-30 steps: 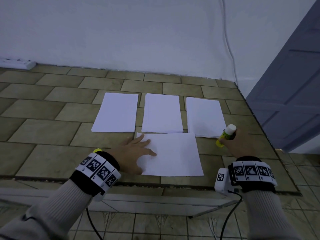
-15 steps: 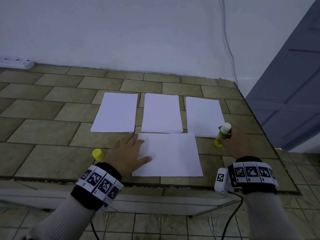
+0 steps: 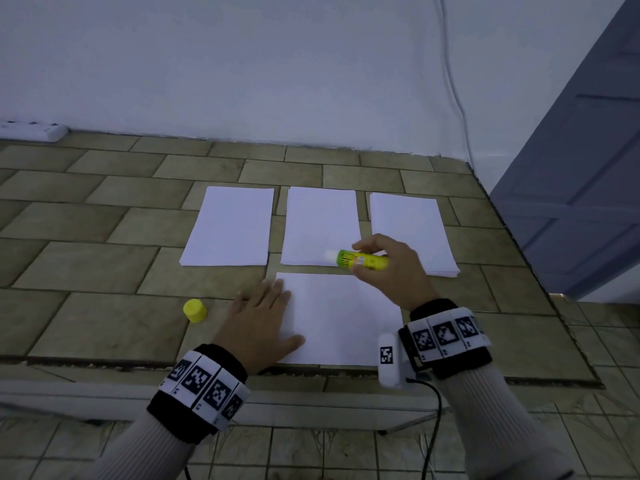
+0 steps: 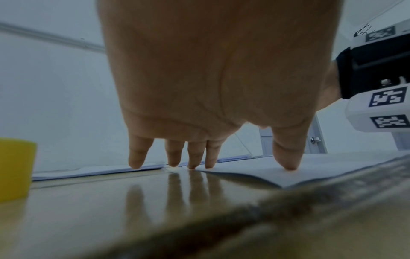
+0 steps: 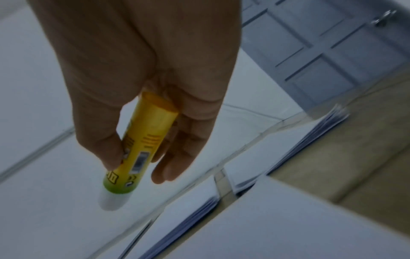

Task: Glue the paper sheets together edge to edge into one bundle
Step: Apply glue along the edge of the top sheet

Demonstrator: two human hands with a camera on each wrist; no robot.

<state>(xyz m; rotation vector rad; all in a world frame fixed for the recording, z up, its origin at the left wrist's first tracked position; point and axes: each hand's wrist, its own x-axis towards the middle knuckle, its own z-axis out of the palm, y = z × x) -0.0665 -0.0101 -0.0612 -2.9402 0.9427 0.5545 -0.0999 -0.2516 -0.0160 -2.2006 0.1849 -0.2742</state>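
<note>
Head view, centre of frame: a single paper sheet (image 3: pixel 341 317) lies flat on the tiled table (image 3: pixel 86 265), its near edge close to the table's front edge. The left hand (image 3: pixel 259 323) rests palm-down at the sheet's left edge, fingers straight and slightly spread; the left wrist view shows the thumb and at least two fingertips (image 4: pixel 209 163) pressing on the sheet (image 4: pixel 288 175), while the outermost finger ends toward the bare table. The right hand (image 3: pixel 391 268) hovers above the sheet's upper right part and grips a glue stick (image 3: pixel 360 260), thumb on one side and curled fingers on the other. The stick lies nearly level, its uncapped white tip pointing toward the left of the frame, over the gap between the sheet and the stacks; whether it touches any paper cannot be told. In the right wrist view the glue stick (image 5: pixel 142 149) points down and left, clear of the paper below.

Upper centre: three paper stacks in a row, the left stack (image 3: pixel 230 232), middle stack (image 3: pixel 320 226) and right stack (image 3: pixel 415 223), set apart from each other by narrow strips of table.

Lower left of centre: a yellow cap (image 3: pixel 195 310) stands on the table, just beside the left hand and apart from the sheet; it also appears at the left edge of the left wrist view (image 4: pixel 15 168)
</note>
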